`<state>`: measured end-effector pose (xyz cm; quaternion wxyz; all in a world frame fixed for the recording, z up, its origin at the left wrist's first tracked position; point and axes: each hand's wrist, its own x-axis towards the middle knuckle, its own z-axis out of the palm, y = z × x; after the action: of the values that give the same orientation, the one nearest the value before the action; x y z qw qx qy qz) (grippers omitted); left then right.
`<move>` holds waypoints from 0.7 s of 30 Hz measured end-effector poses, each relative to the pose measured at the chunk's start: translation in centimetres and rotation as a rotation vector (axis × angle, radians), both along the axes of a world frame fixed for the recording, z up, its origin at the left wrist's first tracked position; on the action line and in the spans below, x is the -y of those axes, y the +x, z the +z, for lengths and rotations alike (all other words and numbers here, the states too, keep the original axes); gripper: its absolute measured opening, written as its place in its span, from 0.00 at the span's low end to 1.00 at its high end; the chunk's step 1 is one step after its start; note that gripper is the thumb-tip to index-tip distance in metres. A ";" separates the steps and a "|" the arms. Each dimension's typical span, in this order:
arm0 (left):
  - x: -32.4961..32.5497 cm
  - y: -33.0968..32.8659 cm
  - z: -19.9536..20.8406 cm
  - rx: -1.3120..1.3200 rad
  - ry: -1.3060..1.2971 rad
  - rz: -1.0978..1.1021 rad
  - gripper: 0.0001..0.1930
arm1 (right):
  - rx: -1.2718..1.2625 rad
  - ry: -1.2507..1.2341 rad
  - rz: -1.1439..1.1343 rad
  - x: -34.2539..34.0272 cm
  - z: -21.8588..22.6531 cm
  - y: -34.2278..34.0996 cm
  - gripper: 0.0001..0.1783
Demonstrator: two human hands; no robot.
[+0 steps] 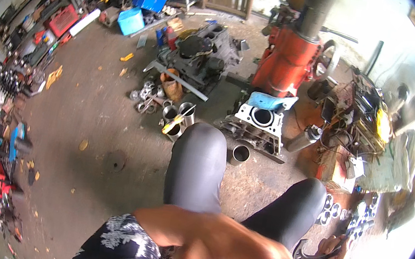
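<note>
My left arm reaches across the lower middle from a dark, white-patterned sleeve. My left hand point(239, 246) is close to the camera and smeared by motion, so its fingers cannot be made out. At the lower right, my right hand point(331, 258) is closed around a dark C-shaped micrometer point(304, 256). Beyond it lie several metal engine parts point(330, 208). Between my knees and the engine block point(263, 121) stands a loose cylinder sleeve point(239, 155). More metal sleeves point(187, 111) stand beyond my left knee, with a yellow-handled tool point(172, 124) resting across them.
An orange-red press point(287, 61) rises behind the block. A dismantled engine point(202, 50) sits left of it. A metal bottle point(305, 137) leans near cluttered tools and a red-white box point(336, 167). Tools line the left wall, including a red case point(62, 20); a light-blue container point(131, 21) stands behind.
</note>
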<state>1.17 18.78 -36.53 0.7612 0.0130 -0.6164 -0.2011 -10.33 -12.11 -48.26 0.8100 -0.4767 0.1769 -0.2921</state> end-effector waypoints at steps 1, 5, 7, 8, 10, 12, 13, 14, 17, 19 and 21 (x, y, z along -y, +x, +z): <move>-2.2 1.1 -1.3 0.037 0.072 0.107 0.39 | 0.006 -0.025 0.003 0.3 -0.2 0.7 0.15; -15.6 7.5 -8.7 -0.451 0.771 1.194 0.24 | 0.004 -0.094 0.048 1.5 -0.4 2.9 0.13; -20.7 12.8 -14.9 -0.476 1.247 1.794 0.14 | -0.066 -0.040 -0.055 1.9 -0.1 3.7 0.14; -23.2 15.3 -18.2 -0.459 1.527 1.916 0.17 | -0.048 -0.057 -0.043 2.1 0.0 4.4 0.16; -26.8 18.8 -25.5 -0.411 1.924 2.004 0.24 | -0.007 -0.117 0.091 1.8 0.1 6.0 0.18; -29.4 21.3 -31.9 -0.415 2.229 1.893 0.32 | -0.057 -0.144 -0.081 0.8 -0.5 8.2 0.08; -30.3 22.3 -34.4 -0.392 2.389 1.813 0.35 | -0.086 -0.114 -0.089 0.4 -0.6 9.0 0.07; -31.2 23.3 -36.2 -0.549 2.436 1.656 0.38 | -0.083 -0.117 -0.056 0.0 -0.6 9.8 0.06; -30.9 25.2 -38.4 -0.540 2.469 1.663 0.39 | -0.080 -0.168 0.036 -0.2 -0.2 11.3 0.04; -28.5 25.5 -37.8 -0.117 2.439 2.123 0.29 | -0.033 -0.135 0.005 -0.4 -0.4 11.7 0.05; -24.6 25.0 -36.8 0.195 1.685 2.354 0.17 | -0.043 -0.157 0.032 0.0 -0.3 11.6 0.07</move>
<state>26.17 43.35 -73.35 0.2045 0.9503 0.0018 0.2346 1.32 -12.10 -48.59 0.7707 -0.5477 0.1633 -0.2818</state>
